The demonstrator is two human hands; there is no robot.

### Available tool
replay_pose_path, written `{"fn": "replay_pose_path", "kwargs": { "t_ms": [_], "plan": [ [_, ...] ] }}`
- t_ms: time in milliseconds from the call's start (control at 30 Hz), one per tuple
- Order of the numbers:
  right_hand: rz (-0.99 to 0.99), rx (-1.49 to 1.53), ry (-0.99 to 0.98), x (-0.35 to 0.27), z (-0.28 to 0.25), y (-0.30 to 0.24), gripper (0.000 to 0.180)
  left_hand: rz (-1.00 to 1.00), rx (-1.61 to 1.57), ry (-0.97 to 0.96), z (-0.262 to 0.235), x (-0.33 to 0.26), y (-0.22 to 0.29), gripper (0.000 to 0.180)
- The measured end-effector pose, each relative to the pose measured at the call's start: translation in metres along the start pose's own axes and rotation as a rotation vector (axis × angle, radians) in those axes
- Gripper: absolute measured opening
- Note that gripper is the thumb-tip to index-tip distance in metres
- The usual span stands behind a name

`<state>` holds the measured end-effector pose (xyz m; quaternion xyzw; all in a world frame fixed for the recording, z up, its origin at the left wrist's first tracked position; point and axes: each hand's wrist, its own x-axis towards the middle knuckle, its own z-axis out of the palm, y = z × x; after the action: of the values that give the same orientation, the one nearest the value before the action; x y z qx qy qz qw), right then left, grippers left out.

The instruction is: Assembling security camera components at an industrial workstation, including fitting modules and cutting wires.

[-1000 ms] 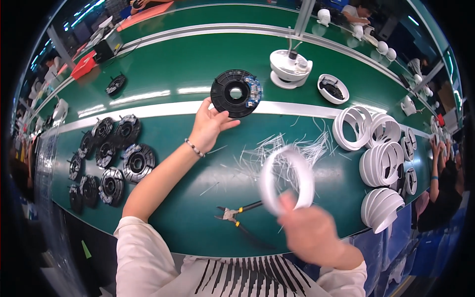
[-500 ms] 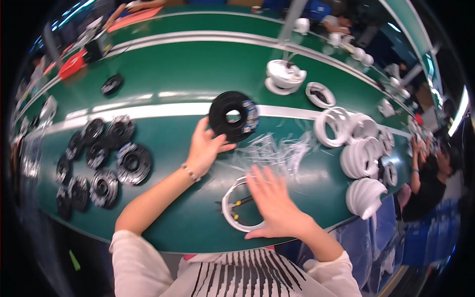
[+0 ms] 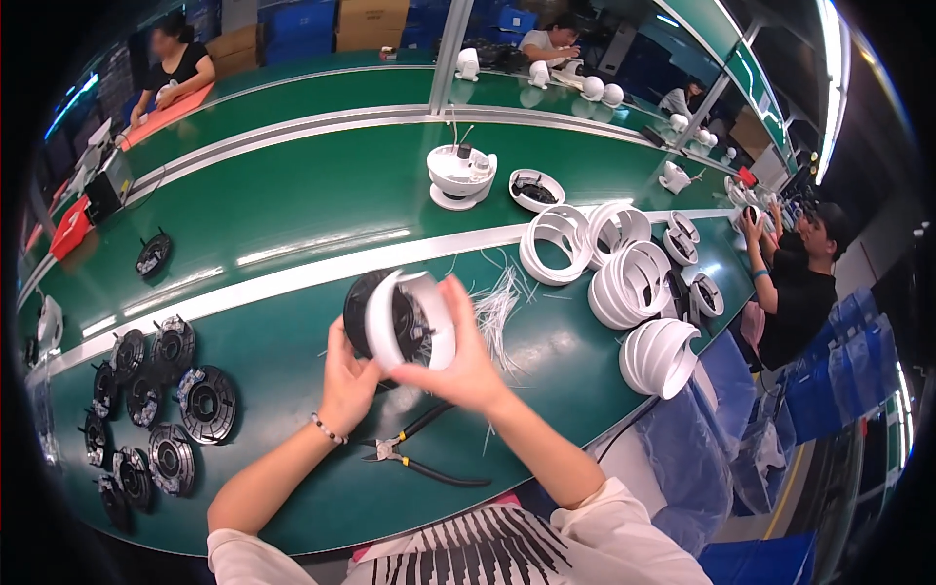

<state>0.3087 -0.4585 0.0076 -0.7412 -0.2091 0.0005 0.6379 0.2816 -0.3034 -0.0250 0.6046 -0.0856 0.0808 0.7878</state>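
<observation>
In front of me I hold two parts against each other above the green table. My left hand (image 3: 348, 387) is closed on a round black plastic disc (image 3: 357, 314). My right hand (image 3: 472, 365) grips a white plastic ring-shaped housing (image 3: 382, 327), its fingers along the right side and its thumb underneath. The white housing overlaps the disc's right side, and dark parts show through its opening. Whether the two are joined I cannot tell. Just below my hands, cutting pliers (image 3: 388, 450) with black and yellow handles lie on the table.
Several black discs (image 3: 207, 405) lie at left. Thin white strips (image 3: 499, 310) are heaped beyond my right hand. White rings (image 3: 639, 283) are grouped at right, near a white domed housing (image 3: 460, 177) with wires. A co-worker (image 3: 795, 283) sits at far right.
My right hand has lifted the white housing off the table and brought it to the black disc in my left hand. The pliers it encircled now lie uncovered. The view has swung right.
</observation>
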Motion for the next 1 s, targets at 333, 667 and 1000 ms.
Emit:
{"fn": "replay_pose_path", "kwargs": {
  "t_ms": [333,667,1000],
  "plan": [
    [-0.159,-0.131,-0.117,-0.008,0.023,0.001,0.124,-0.505,-0.723,-0.292,-0.027,0.013,0.022,0.063],
    [-0.202,0.511,-0.119,0.0,0.007,-0.006,0.12,-0.524,-0.704,0.059,-0.022,0.018,0.013,0.045],
    [-0.144,-0.06,-0.022,-0.01,0.027,0.006,0.109,-0.417,-0.728,0.155,-0.004,0.005,0.013,0.05]
  ]
}}
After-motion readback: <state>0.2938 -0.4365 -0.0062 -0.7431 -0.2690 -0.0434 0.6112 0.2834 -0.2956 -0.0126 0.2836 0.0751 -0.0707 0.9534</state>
